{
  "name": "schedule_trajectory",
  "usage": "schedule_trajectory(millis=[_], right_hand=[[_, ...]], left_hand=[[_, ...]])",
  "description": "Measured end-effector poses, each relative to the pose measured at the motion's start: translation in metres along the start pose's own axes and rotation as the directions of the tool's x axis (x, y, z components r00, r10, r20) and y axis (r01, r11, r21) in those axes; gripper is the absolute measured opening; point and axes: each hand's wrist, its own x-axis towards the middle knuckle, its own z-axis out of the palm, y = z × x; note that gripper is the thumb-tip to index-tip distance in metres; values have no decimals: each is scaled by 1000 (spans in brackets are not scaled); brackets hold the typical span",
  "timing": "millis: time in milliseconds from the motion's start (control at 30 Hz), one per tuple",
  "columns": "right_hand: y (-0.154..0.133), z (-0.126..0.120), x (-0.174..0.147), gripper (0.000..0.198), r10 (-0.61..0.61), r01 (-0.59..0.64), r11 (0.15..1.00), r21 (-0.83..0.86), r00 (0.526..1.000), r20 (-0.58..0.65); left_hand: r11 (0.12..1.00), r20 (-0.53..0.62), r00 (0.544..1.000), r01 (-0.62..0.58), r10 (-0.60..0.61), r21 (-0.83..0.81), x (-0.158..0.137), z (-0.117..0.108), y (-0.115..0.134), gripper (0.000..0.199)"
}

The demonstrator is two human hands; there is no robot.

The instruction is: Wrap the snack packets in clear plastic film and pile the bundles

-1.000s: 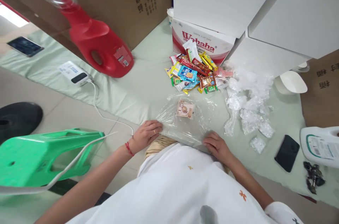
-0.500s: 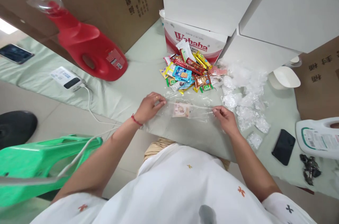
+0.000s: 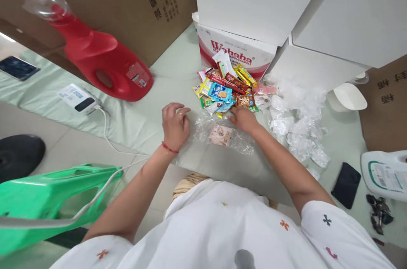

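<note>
A clear plastic bag (image 3: 241, 142) lies on the cloth in front of me, with a small pale pink packet (image 3: 220, 134) in it or under it. Left of the bag, my left hand (image 3: 175, 128) is raised with loosely bent fingers apart and nothing in them. My right hand (image 3: 245, 119) reaches over the bag to the near edge of a heap of wrapped snacks. Its fingertips touch the heap beside a brown cookie packet (image 3: 246, 100); finger and thumb look apart. A blue biscuit packet (image 3: 220, 93) lies on the heap, left of that hand.
Crumpled clear bags (image 3: 297, 120) pile up right of the snacks. Behind stands a Wahaha carton (image 3: 235, 50). A red jug (image 3: 108, 65) is at left, near a white power bank (image 3: 78, 98) with a cable. A black phone (image 3: 346, 185), keys (image 3: 380, 214) and white bottle (image 3: 386, 173) lie at right.
Both hands have let go of the bag, which now lies slack and crumpled. My right hand has moved left and forward to the snacks; my left hand has drawn slightly left.
</note>
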Motion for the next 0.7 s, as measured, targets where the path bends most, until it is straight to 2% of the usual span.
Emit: schedule_trajectory(millis=[33, 67, 100, 167, 233, 300, 367, 467, 533, 600, 667, 700], right_hand=[[-5, 4, 5, 34, 4, -4, 1000, -17, 1000, 1], [-9, 7, 10, 33, 12, -12, 1000, -17, 1000, 3], [-11, 9, 13, 29, 18, -18, 1000, -3, 1000, 11], [-10, 9, 17, 14, 12, -14, 999, 48, 999, 50], [-6, 5, 19, 9, -24, 13, 993, 115, 995, 94], [-1, -3, 17, 10, -90, 71, 977, 203, 992, 87], [1, -9, 10, 11, -202, 177, 932, 318, 978, 48], [-7, -10, -10, 14, -386, 361, 830, 424, 922, -28], [-16, -2, -28, 18, -435, 418, 787, 454, 897, -71], [-25, 10, -47, 22, -422, 418, 784, 459, 901, -100], [-30, 25, -64, 29, -397, 407, 813, 417, 911, -116], [-32, 32, -71, 34, -392, 407, 832, 377, 912, -120]], left_hand=[[1000, -27, 1000, 2, -2, 0, -8, -5, 9, 32], [999, 14, 999, -41, 42, -17, -16, -7, 19, 33], [992, 93, 989, -111, 116, -52, -24, -6, 30, 35], [967, 256, 935, -221, 246, -122, -37, 5, 51, 37], [967, 353, 901, -220, 251, -126, -44, 22, 65, 39], [974, 403, 887, -198, 225, -108, -45, 36, 71, 38], [975, 427, 876, -197, 223, -106, -42, 43, 72, 35], [970, 447, 861, -211, 243, -121, -36, 43, 68, 32], [964, 456, 850, -212, 264, -163, -35, 41, 64, 32], [943, 441, 846, -190, 299, -273, -36, 39, 57, 32], [915, 368, 895, -95, 250, -392, -40, 38, 45, 30], [909, 307, 938, -16, 157, -417, -42, 37, 37, 27]])
